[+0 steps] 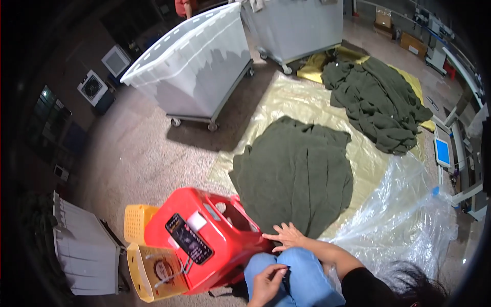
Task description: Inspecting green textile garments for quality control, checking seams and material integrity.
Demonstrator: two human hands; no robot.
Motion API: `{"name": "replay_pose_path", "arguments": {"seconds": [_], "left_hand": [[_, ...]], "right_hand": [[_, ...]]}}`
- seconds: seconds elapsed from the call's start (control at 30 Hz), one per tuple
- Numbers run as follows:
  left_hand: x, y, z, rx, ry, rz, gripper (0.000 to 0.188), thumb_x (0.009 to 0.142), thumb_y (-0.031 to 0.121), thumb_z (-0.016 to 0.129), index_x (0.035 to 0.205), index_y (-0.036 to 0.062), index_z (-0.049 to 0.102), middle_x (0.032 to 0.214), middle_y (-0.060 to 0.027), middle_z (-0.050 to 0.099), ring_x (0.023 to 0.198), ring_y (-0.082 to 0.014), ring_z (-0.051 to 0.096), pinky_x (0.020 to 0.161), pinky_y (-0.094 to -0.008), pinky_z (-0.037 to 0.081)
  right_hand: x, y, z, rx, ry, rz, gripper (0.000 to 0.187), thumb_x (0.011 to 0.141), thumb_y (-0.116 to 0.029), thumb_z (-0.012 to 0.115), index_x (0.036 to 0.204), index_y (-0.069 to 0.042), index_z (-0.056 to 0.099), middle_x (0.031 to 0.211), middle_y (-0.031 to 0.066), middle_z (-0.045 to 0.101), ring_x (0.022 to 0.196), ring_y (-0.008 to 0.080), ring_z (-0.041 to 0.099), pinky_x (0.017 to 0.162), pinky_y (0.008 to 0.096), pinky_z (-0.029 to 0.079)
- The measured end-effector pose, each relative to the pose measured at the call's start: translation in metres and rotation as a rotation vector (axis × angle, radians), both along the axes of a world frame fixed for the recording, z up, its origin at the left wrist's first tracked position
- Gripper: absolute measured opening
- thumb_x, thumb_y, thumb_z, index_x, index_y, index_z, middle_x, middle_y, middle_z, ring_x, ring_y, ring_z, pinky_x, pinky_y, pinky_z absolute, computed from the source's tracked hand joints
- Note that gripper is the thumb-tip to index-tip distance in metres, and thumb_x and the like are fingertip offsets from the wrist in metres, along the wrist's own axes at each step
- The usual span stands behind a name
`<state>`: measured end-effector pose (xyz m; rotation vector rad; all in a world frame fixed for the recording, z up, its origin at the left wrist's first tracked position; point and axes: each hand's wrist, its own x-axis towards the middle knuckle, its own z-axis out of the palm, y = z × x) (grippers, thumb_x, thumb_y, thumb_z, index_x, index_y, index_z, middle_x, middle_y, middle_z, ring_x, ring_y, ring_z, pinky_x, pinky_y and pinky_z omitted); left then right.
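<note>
My right hand [288,237] is stretched forward with its fingers spread. It is at the near edge of a dark green cloth pile [299,171], beside a red plastic stool [230,240]. I cannot tell whether its fingertips touch the cloth or the stool. Over my knees in blue jeans [307,279], my left hand [267,286] is closed in a pinch. Something small and dark shows by its fingertips, too small to name. A phone [188,238] with its screen lit lies on top of the stool.
A second green cloth heap [378,102] lies on yellowish plastic sheeting [276,100], with clear plastic film [399,210] to the right. Grey wheeled bins [199,66] stand behind. A yellow bag [153,271] and yellow basket [137,223] are left of the stool. A person [183,7] stands far back.
</note>
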<state>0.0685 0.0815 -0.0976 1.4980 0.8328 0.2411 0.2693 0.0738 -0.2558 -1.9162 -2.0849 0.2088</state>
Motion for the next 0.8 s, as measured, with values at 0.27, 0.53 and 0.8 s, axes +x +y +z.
{"name": "replay_pose_path", "arguments": {"seconds": [0.27,0.53,0.8], "left_hand": [[0.060,0.008,-0.011,0.133,0.006,-0.105,0.018,0.088,0.016,0.067,0.101,0.0034,0.069,0.087,-0.0079,0.071,0.078,-0.0106,0.065,0.071,-0.0254,0.051],[0.117,0.054,-0.087,0.806,0.245,-0.250,0.059,0.074,0.002,0.064,0.129,0.0133,0.048,0.140,-0.0219,0.038,0.129,-0.0443,0.034,0.099,-0.0549,0.038],[0.147,0.094,-0.073,0.984,0.310,-0.141,0.046,0.067,-0.001,0.059,0.111,0.0104,0.053,0.122,-0.0147,0.058,0.120,-0.0343,0.049,0.095,-0.0553,0.040]], "right_hand": [[-0.002,0.004,-0.043,-0.114,0.408,-0.413,0.031,0.082,-0.033,0.065,0.104,-0.012,0.056,0.096,0.0157,0.056,0.091,0.0354,0.059,0.078,0.0468,0.050],[0.018,-0.030,0.021,0.160,1.221,-0.572,0.014,0.070,-0.003,0.060,0.083,-0.003,0.057,0.079,0.0096,0.061,0.079,0.0178,0.061,0.073,0.0313,0.048],[0.040,-0.110,0.215,0.131,0.611,-0.426,0.046,0.069,-0.008,0.065,0.113,-0.009,0.053,0.099,0.0136,0.060,0.088,0.0306,0.062,0.081,0.0348,0.048]]}}
